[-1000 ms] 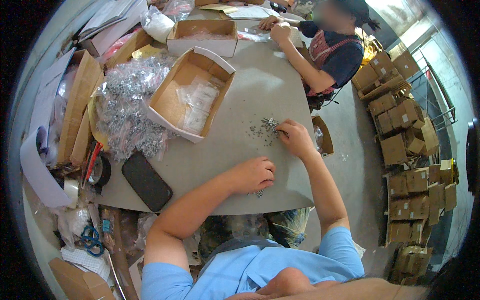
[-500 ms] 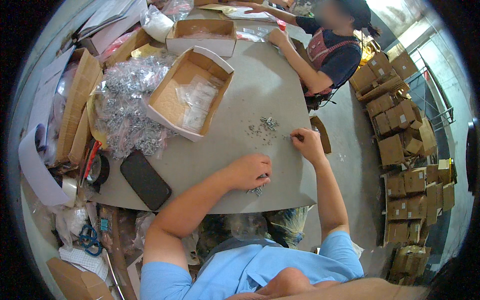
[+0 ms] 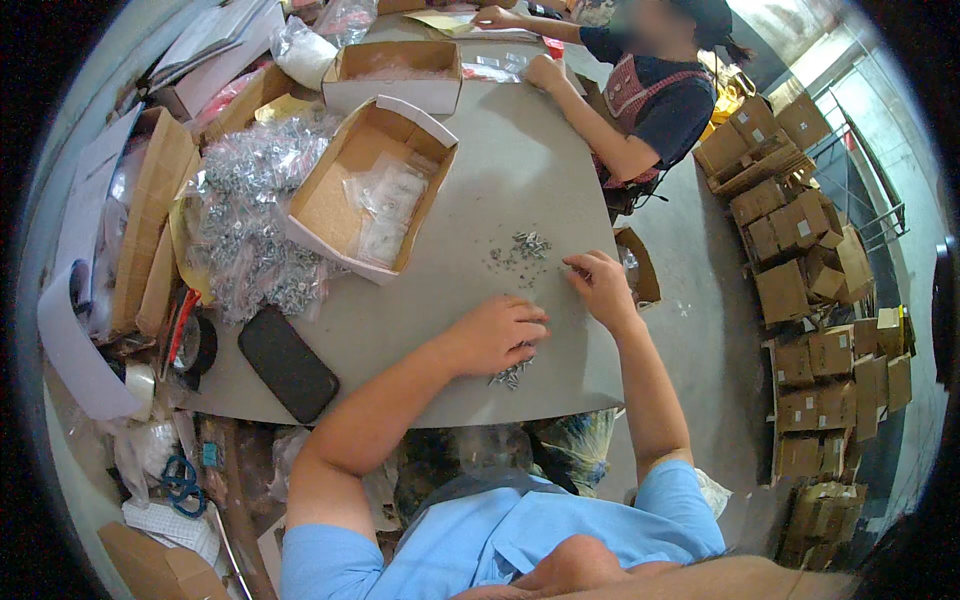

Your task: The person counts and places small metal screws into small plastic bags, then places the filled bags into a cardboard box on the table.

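My left hand (image 3: 497, 335) rests curled on the grey table (image 3: 500, 160) near its front edge. A small clump of metal screws (image 3: 512, 375) shows just under its fingers. To its right lies my right hand (image 3: 602, 287), fingers spread and tips on the table. It sits just right of a loose scatter of small screws (image 3: 520, 250). I cannot see what lies inside the left palm.
An open cardboard box (image 3: 372, 195) with small clear bags stands left of the scatter, beside a heap of bagged screws (image 3: 250, 225). A black phone (image 3: 288, 362) lies at the front left. Another person (image 3: 640, 100) works at the far end. Stacked cartons (image 3: 810, 300) stand on the floor to the right.
My right hand has drawn back a little from the scattered screws toward the table's right edge. My left hand has stayed curled in the same place.
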